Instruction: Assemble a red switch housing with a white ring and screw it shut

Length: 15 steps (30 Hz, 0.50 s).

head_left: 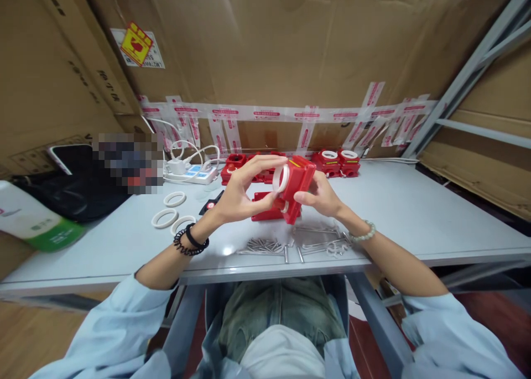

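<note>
My right hand [322, 195] grips a red plastic housing [299, 184], held tilted above the table. A white ring [284, 178] sits at the round opening on the housing's left side, pinched between the thumb and fingers of my left hand [243, 193]. Whether the ring is fully seated, I cannot tell. Below the hands lies another red part [265, 213], partly hidden by the held housing. Loose white rings [165, 218] rest on the table left of my left wrist. Nearer the front edge is a pile of metal screws [263, 246], with metal rods and hooks [319, 243] beside it.
Several red housings [237, 163] stand along the back, two at the right [348, 163] with white rings on top. A white power strip [191, 173] with cables is at back left. A green-and-white pack [41, 218] and black bag [78, 196] lie at far left. Cardboard [265, 47] walls the back.
</note>
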Tool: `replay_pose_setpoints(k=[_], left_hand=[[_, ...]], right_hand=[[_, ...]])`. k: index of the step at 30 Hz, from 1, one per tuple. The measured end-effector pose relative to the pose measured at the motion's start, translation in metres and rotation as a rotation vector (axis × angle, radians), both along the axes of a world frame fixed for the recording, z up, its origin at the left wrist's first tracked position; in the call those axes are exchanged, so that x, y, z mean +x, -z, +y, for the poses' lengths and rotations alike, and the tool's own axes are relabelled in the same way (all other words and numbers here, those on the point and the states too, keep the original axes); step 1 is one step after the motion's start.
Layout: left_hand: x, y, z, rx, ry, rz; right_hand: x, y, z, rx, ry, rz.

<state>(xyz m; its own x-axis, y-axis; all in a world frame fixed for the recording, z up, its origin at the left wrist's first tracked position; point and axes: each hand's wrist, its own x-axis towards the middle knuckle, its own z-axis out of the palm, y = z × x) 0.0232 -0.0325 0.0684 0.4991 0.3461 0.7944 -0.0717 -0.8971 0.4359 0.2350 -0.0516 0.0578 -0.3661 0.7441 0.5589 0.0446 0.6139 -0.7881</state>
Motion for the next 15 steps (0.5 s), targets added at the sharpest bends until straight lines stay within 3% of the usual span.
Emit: replay_pose_setpoints(k=[7,12,15], left_hand=[[0.0034,0.0039,-0.0011,-0.131,-0.104,-0.064],[0.0005,-0.0032,-0.0036,0.219,-0.114,0.001],[0.0012,-0.0029,-0.0029,0.198,-0.112,-0.004]], right_hand=[[-0.0009,0.0022,0.0002,-0.043,-0.009,0.033],[-0.0009,-0.0003,0.0003,-0.272,-0.011,0.089],[-0.0020,-0.0029,-0.0007,-0.263,-0.010,0.090]])
